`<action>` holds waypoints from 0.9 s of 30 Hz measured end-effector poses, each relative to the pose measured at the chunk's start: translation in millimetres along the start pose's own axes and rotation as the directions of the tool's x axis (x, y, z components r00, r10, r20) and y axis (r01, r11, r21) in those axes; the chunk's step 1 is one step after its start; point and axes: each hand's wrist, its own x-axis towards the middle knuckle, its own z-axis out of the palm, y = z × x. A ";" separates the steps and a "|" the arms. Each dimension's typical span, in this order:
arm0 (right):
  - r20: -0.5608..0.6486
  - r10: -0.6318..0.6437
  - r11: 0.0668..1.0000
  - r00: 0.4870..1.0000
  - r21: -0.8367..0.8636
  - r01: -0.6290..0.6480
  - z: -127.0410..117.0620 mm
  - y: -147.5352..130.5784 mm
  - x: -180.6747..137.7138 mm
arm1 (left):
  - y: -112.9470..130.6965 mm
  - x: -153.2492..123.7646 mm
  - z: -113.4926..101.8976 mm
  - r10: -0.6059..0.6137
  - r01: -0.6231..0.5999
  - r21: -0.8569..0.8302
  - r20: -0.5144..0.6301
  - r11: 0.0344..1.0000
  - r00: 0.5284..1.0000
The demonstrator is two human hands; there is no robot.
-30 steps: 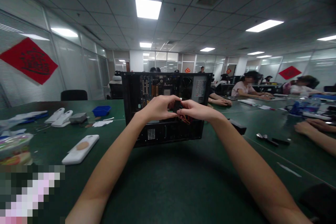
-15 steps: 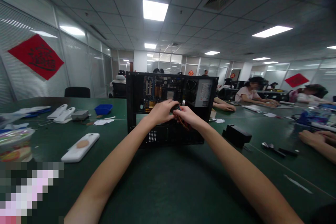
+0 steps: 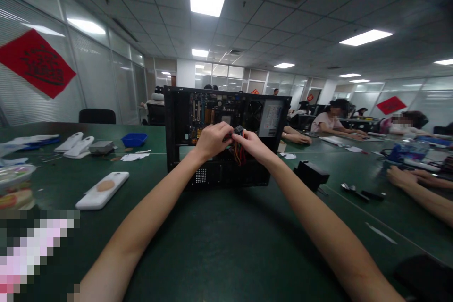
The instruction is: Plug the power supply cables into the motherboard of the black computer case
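Note:
A black computer case [image 3: 171, 122] stands open-sided on the table, facing me. Inside it show a motherboard [image 3: 197, 125], a black fan [image 3: 255, 114] and a silver power supply [image 3: 272, 117]. In front of the case, my left hand [image 3: 214, 141] is closed with its fingertips pinched on the cables. My right hand [image 3: 253, 144] grips a bundle of red, yellow and black power cables [image 3: 239, 155], with a dark connector [image 3: 239, 130] sticking up at the thumb. The two hands nearly touch. What lies inside the left fingers is mostly hidden.
Left on the green table [image 3: 219, 245] lie a white oblong piece [image 3: 102, 191], a blue tray [image 3: 134, 139] and a grey box [image 3: 101, 147]. To the right are a black box-like part [image 3: 311, 175] and small dark pieces [image 3: 357, 192]. Another person's hands [image 3: 403, 177] rest at the right.
The dark connector and cables now show more clearly between my hands, with the cables hanging below. My view has tilted down and shifted slightly, so the whole scene sits a little differently.

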 end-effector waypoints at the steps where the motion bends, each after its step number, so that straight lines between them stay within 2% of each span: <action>1: 0.005 0.015 1.000 1.000 0.003 -0.015 -2.5 1.2 1.0 | -0.2 -0.2 1.7 0.000 0.001 0.015 -0.024 1.000 1.000; 4: -0.071 0.015 0.999 0.997 -0.038 -0.017 -9.7 6.2 2.7 | -2.2 -2.5 5.8 0.001 0.002 0.036 -0.063 0.999 0.998; 6: -0.166 -0.169 0.965 0.971 -0.229 0.129 -13.9 9.6 1.6 | -4.4 -4.9 7.6 -0.029 0.031 0.031 -0.064 0.999 0.998; 7: -0.171 -0.303 0.899 0.938 -0.379 0.221 -15.6 11.0 0.2 | -5.8 -6.1 8.3 -0.056 0.058 0.023 -0.062 0.998 0.997; 8: -0.126 -0.424 0.793 0.897 -0.529 0.301 -16.8 12.1 -1.5 | -7.1 -7.2 8.9 -0.089 0.090 0.014 -0.056 0.996 0.994; 10: 0.049 -0.543 0.544 0.839 -0.740 0.395 -17.1 13.9 -5.1 | -9.7 -9.0 10.4 -0.152 0.153 0.003 -0.033 0.988 0.988; 11: 0.128 -0.540 0.445 0.832 -0.796 0.411 -16.1 14.8 -6.3 | -10.9 -9.8 11.5 -0.178 0.178 0.005 -0.015 0.984 0.984; 13: 0.223 -0.483 0.318 0.847 -0.857 0.407 -12.9 17.1 -6.8 | -12.9 -11.4 14.9 -0.218 0.218 0.018 0.038 0.976 0.975; 16: 0.264 -0.373 0.233 0.890 -0.901 0.365 -8.9 22.9 -2.5 | -15.7 -15.2 22.7 -0.276 0.277 0.012 0.132 0.961 0.952; 19: 0.277 -0.258 0.218 0.925 -0.917 0.335 -11.3 30.8 5.3 | -19.0 -19.4 30.1 -0.351 0.360 0.005 0.226 0.933 0.908; 23: 0.211 -0.107 0.275 0.972 -0.933 0.233 -21.4 41.9 18.8 | -25.4 -17.7 31.6 -0.411 0.429 0.016 0.326 0.903 0.852; 27: 0.205 -0.034 0.319 0.978 -0.925 0.205 -25.3 52.7 31.8 | -36.1 -5.0 29.2 -0.366 0.346 0.126 0.420 0.930 0.831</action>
